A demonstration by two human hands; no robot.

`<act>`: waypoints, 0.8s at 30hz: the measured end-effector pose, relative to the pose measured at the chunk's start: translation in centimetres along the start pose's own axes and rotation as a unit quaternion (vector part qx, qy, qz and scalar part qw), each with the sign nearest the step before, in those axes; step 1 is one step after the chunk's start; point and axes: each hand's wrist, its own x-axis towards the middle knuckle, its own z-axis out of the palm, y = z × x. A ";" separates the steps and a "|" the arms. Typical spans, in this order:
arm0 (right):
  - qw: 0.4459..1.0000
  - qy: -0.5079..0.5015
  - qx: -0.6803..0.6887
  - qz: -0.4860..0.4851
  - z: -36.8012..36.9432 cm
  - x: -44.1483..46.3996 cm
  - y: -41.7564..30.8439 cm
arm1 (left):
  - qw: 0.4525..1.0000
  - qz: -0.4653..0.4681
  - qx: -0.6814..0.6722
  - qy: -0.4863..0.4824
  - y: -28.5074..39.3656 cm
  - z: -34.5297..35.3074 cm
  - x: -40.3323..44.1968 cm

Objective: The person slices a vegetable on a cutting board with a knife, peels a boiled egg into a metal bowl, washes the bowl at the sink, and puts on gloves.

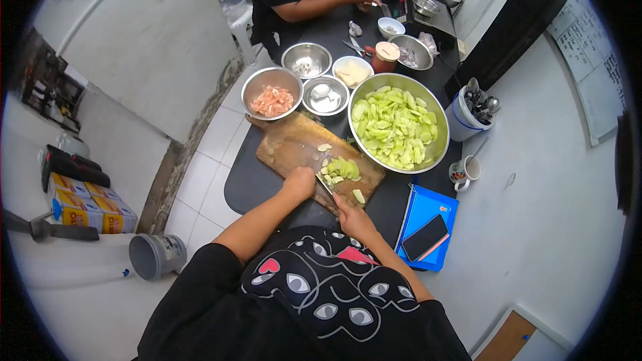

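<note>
On the wooden cutting board (pixel 277 144) lies a small pile of pale green vegetable slices (pixel 341 170), with a few loose pieces around it. My right hand (pixel 354 219) grips a knife (pixel 324 184) by its handle, its blade angled along the near side of the pile. My left hand (pixel 299 184) rests on the board's left part, fingers closed, close to the blade's tip. What those fingers hold, if anything, is hidden. Beyond the board stands a large metal bowl (pixel 443 149) heaped with green slices (pixel 398 127).
Behind the board are a bowl of pink meat pieces (pixel 272 101), smaller metal bowls (pixel 306 59), a red-brown jar (pixel 384 60) and scissors (pixel 353 47). At right sit a mug (pixel 464 172), a utensil bucket (pixel 463 119) and a phone (pixel 426 237) on a blue notebook (pixel 435 202). Another person (pixel 301 0) works opposite.
</note>
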 end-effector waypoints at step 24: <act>0.997 0.048 0.043 -0.042 0.4 -0.1 1.4 | 0.999 0.016 0.034 0.018 -1.6 1.6 1.0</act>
